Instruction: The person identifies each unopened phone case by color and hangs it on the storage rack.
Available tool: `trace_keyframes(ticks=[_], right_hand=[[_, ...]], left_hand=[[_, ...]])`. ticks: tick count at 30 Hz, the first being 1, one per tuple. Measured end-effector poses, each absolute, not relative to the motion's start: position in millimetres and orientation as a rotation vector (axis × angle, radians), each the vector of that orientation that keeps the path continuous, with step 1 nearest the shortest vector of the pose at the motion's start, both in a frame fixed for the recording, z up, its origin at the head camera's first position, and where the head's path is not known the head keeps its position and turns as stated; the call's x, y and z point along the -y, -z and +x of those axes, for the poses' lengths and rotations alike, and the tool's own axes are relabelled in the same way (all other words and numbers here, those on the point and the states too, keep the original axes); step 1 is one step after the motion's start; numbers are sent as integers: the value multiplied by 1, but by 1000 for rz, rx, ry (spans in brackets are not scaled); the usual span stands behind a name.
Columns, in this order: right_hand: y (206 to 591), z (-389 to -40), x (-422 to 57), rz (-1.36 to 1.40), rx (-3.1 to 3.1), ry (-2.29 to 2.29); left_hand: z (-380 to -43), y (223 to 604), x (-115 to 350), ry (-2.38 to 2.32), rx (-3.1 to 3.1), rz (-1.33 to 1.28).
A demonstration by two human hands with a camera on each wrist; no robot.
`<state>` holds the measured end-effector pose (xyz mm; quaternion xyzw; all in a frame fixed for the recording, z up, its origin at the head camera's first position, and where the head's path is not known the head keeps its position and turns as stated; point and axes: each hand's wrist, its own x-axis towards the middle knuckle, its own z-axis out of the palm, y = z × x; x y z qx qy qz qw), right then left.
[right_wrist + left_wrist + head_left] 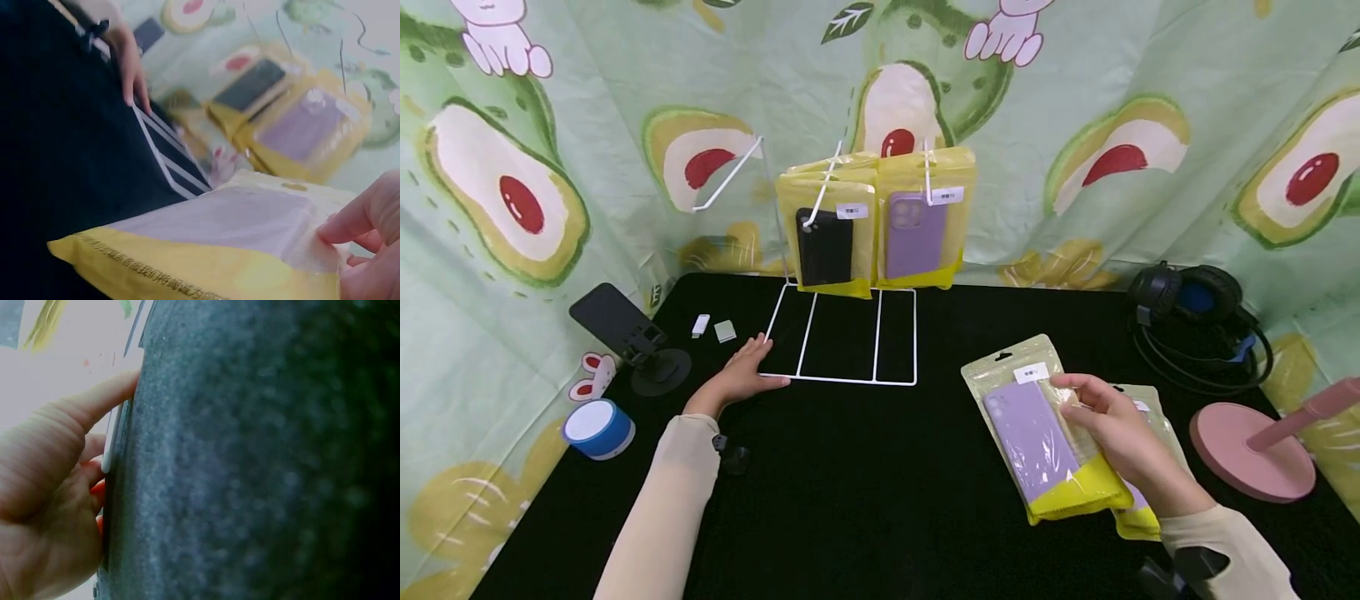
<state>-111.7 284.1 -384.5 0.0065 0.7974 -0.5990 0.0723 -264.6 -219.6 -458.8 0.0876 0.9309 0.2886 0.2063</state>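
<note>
My right hand (1105,421) pinches the side of a clear and yellow pouch (1093,487) with a purple phone case (1030,433) inside, held tilted above the table. In the right wrist view, thumb and fingers grip that pouch (250,231) near its labelled end. A second such pouch (1150,417) lies partly hidden behind the hand. My left hand (741,375) rests on the left front corner of a white wire rack (850,381), fingers extended, thumb along the front wire. Pouches with a black case (825,250) and a purple case (917,237) hang from the rack's hooks.
At the left stand a black phone stand (625,333) and a blue speaker (598,429), with a small white stick (700,325) and a pale square piece (725,331) nearby. Headphones (1187,292) and a pink round base (1251,450) occupy the right. A patterned curtain (1097,50) hangs behind.
</note>
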Motion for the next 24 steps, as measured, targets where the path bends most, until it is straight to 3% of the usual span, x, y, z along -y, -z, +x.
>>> trace_keyframes(ticks=[16, 24], right_hand=[[307, -152, -190, -406, -1983, 2570], [290, -179, -175, -338, -1934, 2675]], left_hand=[[-261, 457, 221, -776, -2610, 220], [-261, 454, 217, -794, -2581, 220]])
